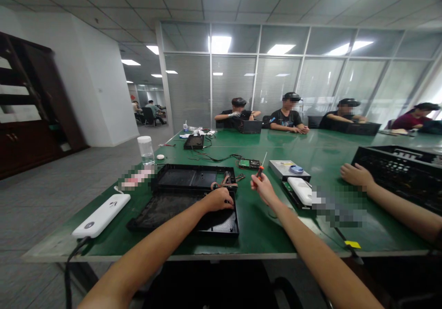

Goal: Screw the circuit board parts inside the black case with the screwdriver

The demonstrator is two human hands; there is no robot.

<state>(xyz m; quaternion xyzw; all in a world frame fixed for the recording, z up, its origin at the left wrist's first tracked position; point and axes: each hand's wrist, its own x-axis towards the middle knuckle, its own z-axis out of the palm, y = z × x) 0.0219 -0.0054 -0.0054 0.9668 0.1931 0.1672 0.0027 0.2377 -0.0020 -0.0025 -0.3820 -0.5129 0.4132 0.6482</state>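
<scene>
My right hand (265, 190) grips a screwdriver (260, 171) by its red and black handle, its thin shaft pointing up and away from me. In front of me lies an opened black plastic casing, with its near shell (162, 210) and its far shell (186, 176) side by side. Over the right part of the near shell is my left hand (218, 200), its fingers curled together; anything between the fingertips is hidden. Just beyond that hand, a bundle of wires (226, 180) sits at the far shell's right end.
A white power bank (101, 217) and a clear jar (147, 152) stand left. Right of the screwdriver are a green circuit board (249, 163), a silver drive box (288, 168) and another white device (299, 190). A neighbour's hand (357, 176) rests by a black computer case (397, 173).
</scene>
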